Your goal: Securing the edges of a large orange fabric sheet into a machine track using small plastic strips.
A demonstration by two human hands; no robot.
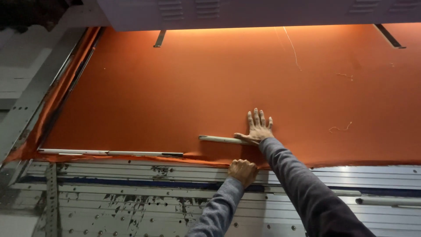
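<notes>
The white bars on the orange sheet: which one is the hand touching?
The short bar beside the right hand; the long bar lies untouched, farther left.

orange fabric (210,92); grey sleeves (302,188); silver table (131,206), black-scuffed.

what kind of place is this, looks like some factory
Probably a textile or printing workshop: a wide orange fabric sheet is stretched over a worn metal machine bed, under a grey machine housing.
</notes>
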